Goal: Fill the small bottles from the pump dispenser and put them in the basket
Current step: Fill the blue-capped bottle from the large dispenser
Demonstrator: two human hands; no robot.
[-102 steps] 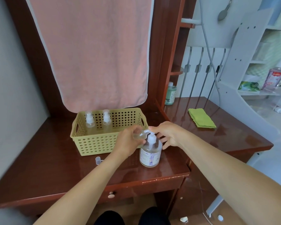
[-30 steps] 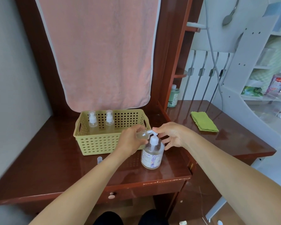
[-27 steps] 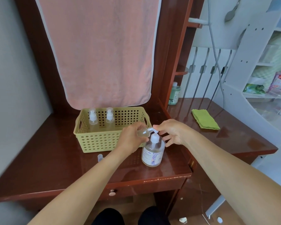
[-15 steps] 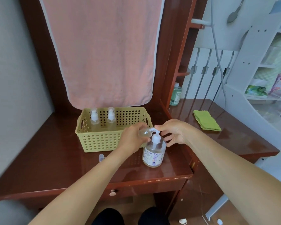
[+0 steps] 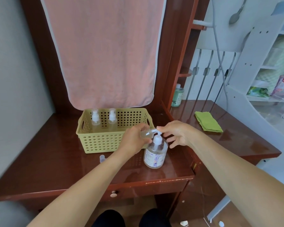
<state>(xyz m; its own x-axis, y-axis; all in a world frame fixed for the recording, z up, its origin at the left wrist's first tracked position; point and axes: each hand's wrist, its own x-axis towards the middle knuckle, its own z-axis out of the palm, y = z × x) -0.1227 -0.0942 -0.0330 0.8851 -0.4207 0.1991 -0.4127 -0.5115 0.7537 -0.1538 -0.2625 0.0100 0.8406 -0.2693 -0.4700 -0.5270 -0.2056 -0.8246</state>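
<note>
A clear pump dispenser with a white pump head stands on the brown desk, right of a yellow perforated basket. My left hand grips a small clear bottle, tilted with its mouth at the pump's nozzle. My right hand rests its fingertips on top of the pump head, the other fingers spread. Two small bottles with white spray caps stand upright at the basket's back left. A small clear cap lies on the desk in front of the basket.
A pink towel hangs behind the basket. A folded green cloth lies on the desk's right part, and a green bottle stands at the back corner. White shelving rises to the right. The desk's front edge is near.
The hands, small bottle and dispenser stay in the same pose. Only the camera has shifted slightly.
</note>
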